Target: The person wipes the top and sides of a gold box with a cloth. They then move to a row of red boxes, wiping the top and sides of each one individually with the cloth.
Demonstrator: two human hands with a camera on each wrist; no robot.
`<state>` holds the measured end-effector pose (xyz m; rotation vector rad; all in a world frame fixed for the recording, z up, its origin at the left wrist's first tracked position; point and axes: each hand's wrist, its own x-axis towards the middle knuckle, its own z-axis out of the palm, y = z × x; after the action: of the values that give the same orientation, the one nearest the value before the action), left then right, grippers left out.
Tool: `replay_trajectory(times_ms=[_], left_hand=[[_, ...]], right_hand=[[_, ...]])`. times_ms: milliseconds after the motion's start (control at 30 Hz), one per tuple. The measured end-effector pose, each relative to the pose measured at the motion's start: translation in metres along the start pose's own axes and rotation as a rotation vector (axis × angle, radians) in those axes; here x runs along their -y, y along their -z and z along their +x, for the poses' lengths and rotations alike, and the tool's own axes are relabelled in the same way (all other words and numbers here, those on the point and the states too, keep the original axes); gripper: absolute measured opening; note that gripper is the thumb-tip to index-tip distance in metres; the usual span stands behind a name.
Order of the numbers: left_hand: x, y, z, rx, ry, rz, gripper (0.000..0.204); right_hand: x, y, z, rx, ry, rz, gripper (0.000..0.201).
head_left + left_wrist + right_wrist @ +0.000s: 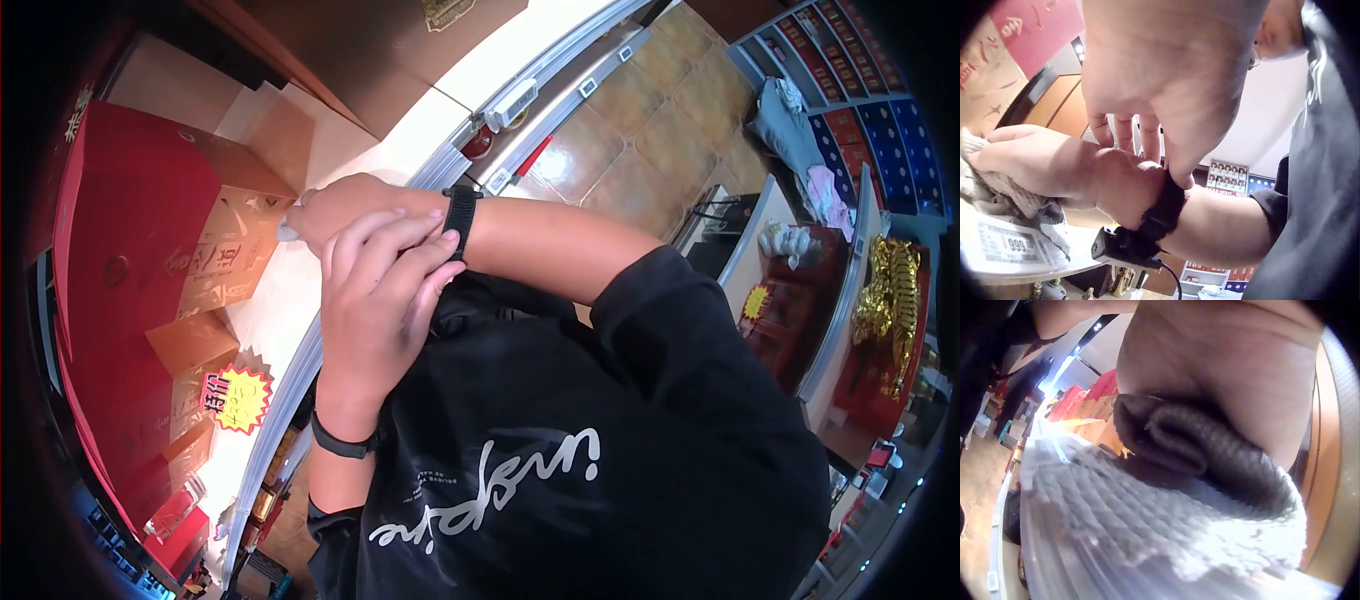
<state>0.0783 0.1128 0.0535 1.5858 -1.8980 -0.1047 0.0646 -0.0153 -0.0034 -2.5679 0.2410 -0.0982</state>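
Note:
My left hand lies across my right wrist, its fingertips and thumb at a black wrist strap. The left wrist view shows the thumb at the edge of that strap, which carries a small black camera; the other fingertips are partly hidden behind the right wrist. My right hand grips a folded grey textured cloth against the pale counter surface. Only a small edge of the cloth shows in the head view. A black band circles my left wrist.
Red and gold gift boxes stand beside the right hand. A starburst price tag is in front of them, and a white price label lies near the cloth. Across the tiled floor are shelves of red and blue boxes.

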Motion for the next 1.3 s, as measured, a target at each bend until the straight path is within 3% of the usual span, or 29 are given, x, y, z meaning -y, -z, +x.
replay_trajectory(times_ms=[267, 567, 867, 1300], left_hand=[[0.012, -0.009, -0.007, -0.074, -0.179, 0.037, 0.022], [0.012, -0.011, -0.024, -0.077, -0.334, 0.078, 0.021], [0.013, -0.024, -0.030, -0.015, -0.291, 0.050, 0.022], [0.016, -0.024, -0.020, -0.027, -0.263, 0.031, 0.029]], right_hand=[[-0.018, -0.007, 0.005, 0.041, 0.110, 0.079, 0.028], [-0.028, -0.010, 0.020, 0.165, 0.026, 0.156, 0.041], [-0.047, -0.002, 0.023, 0.235, -0.003, 0.402, 0.053], [-0.039, -0.013, 0.025, 0.160, 0.031, 0.228, 0.048]])
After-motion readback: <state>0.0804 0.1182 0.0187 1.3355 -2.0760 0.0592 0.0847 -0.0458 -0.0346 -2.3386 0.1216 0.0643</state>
